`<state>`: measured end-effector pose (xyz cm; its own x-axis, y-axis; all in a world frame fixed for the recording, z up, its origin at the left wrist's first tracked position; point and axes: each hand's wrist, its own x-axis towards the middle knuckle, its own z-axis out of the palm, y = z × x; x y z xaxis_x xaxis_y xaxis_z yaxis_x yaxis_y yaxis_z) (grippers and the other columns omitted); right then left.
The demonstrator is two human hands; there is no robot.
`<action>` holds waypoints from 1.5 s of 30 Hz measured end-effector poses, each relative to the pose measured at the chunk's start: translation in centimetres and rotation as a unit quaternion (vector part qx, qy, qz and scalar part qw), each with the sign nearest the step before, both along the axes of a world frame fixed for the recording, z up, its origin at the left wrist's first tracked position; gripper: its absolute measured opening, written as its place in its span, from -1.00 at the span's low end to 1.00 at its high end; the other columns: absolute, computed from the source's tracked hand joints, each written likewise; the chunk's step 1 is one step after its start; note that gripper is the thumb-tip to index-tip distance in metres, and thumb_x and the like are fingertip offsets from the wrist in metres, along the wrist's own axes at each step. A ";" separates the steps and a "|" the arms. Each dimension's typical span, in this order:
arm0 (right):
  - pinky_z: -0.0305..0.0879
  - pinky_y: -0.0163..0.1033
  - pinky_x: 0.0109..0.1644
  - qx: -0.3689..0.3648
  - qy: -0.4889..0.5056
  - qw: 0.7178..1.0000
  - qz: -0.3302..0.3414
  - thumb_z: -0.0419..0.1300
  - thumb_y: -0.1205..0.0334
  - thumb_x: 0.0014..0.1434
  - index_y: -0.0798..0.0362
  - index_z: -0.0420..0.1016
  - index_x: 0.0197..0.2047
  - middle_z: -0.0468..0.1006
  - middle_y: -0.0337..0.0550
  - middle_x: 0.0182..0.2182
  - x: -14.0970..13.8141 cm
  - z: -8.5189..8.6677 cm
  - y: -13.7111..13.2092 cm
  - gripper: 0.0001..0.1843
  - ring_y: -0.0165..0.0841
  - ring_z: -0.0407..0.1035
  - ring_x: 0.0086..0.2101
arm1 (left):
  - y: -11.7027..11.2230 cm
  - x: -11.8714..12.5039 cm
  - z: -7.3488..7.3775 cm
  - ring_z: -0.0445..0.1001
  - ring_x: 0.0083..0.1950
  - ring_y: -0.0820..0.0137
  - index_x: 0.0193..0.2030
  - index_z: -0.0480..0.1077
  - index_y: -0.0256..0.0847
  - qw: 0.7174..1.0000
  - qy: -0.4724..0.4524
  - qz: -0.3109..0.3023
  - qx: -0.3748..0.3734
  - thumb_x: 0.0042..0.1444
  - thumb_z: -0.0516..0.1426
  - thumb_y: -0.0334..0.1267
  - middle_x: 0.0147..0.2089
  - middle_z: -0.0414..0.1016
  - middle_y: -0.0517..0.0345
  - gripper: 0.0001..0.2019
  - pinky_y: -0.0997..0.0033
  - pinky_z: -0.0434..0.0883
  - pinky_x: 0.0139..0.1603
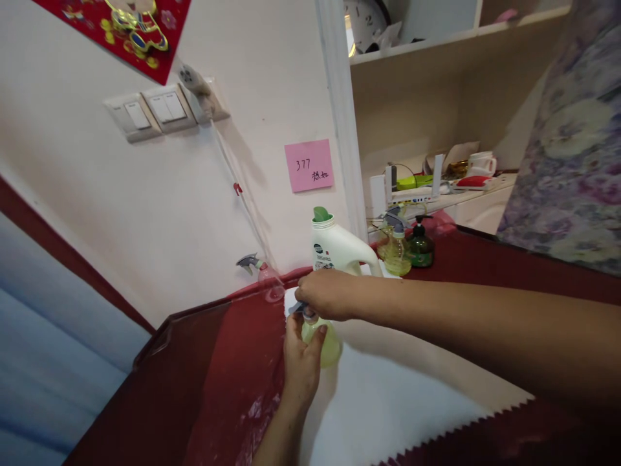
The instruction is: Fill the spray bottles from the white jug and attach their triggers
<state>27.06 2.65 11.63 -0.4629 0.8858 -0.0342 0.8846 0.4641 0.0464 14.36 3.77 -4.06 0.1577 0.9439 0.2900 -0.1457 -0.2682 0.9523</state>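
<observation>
A spray bottle (pixel 330 346) with pale yellow-green liquid stands on a white cloth (pixel 388 395). My left hand (pixel 301 353) is wrapped round the side of its body, thumb at the front. From above, my right hand (pixel 326 294) closes over the grey spray head, which it partly hides. Right behind my hands is a large pale jug (pixel 334 243) with a handle, uncapped, a green piece showing in its mouth. To the left, by the wall, an emptier clear spray bottle (pixel 272 281) with a grey trigger sits on the red table.
Behind the jug on the right are more yellow-liquid spray bottles (pixel 398 255) and a dark green pump bottle (pixel 422 246). A white router (pixel 412 191) sits on the shelf beyond. A cord (pixel 233 175) hangs from the wall socket. Blue curtain (pixel 53 336) at left.
</observation>
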 end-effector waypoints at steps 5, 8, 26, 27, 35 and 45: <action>0.47 -0.10 -0.09 -0.004 -0.017 1.000 -0.023 0.22 0.24 0.28 0.15 0.59 -0.06 0.68 -0.01 -0.10 -0.6 0.0 -0.5 -0.77 -0.23 0.56 -0.11 | -0.1 0.2 0.6 0.50 0.09 0.17 -0.02 0.33 -0.14 1.000 -0.020 -0.004 -0.006 -0.01 0.37 -0.15 0.03 0.53 0.04 -0.55 0.24 0.39 0.07; 0.48 -0.09 -0.08 -0.001 -0.018 1.000 -0.021 0.25 0.25 0.25 0.16 0.60 -0.09 0.67 -0.01 -0.11 -0.6 -0.2 -0.3 -0.79 -0.23 0.56 -0.11 | 0.1 0.4 0.8 0.50 0.08 0.17 -0.04 0.32 -0.15 0.999 -0.029 0.013 -0.005 -0.02 0.39 -0.07 0.01 0.54 0.02 -0.52 0.25 0.40 0.04; 0.44 -0.15 -0.14 0.020 -0.007 1.000 0.013 0.25 0.21 0.26 0.12 0.59 -0.11 0.67 -0.06 -0.13 0.0 -0.9 0.2 -0.80 -0.26 0.55 -0.16 | 1.6 -1.3 1.5 0.51 0.11 0.09 0.01 0.43 -0.20 0.998 0.032 -0.052 -0.008 -0.05 0.40 0.00 0.07 0.59 -0.08 -0.46 0.18 0.40 0.09; 0.42 -0.17 -0.17 0.023 -0.003 1.000 0.015 0.25 0.22 0.24 0.13 0.60 -0.12 0.67 -0.03 -0.13 0.0 -0.9 0.2 -0.80 -0.24 0.56 -0.16 | 1.5 -1.1 1.4 0.51 0.11 0.10 0.02 0.41 -0.19 0.999 0.030 -0.041 -0.006 -0.04 0.39 0.01 0.08 0.58 -0.07 -0.46 0.19 0.40 0.08; 0.26 -0.21 -0.30 0.035 0.005 0.999 0.021 0.25 0.27 0.20 0.16 0.65 -0.14 0.69 0.09 -0.16 0.1 -0.8 0.2 -0.79 -0.14 0.57 -0.20 | 2.6 -2.9 1.2 0.53 0.05 0.05 -0.14 0.56 -0.26 0.994 0.073 -0.085 -0.011 0.01 0.36 0.05 -0.08 0.65 -0.09 -0.58 0.16 0.39 0.09; 0.31 -0.21 -0.29 0.031 -0.007 0.999 0.023 0.27 0.26 0.18 0.15 0.63 -0.14 0.69 0.02 -0.17 0.2 -0.7 0.2 -0.79 -0.20 0.56 -0.24 | 2.4 -1.6 1.2 0.52 0.03 0.13 -0.02 0.41 -0.18 0.997 0.052 -0.048 -0.002 -0.04 0.41 -0.02 -0.05 0.59 -0.01 -0.50 0.20 0.43 0.02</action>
<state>27.25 2.86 10.89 -0.5025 0.8645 0.0125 0.8617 0.4997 0.0880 12.74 6.17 -2.84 0.2765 0.9241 0.2638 -0.0713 -0.2540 0.9646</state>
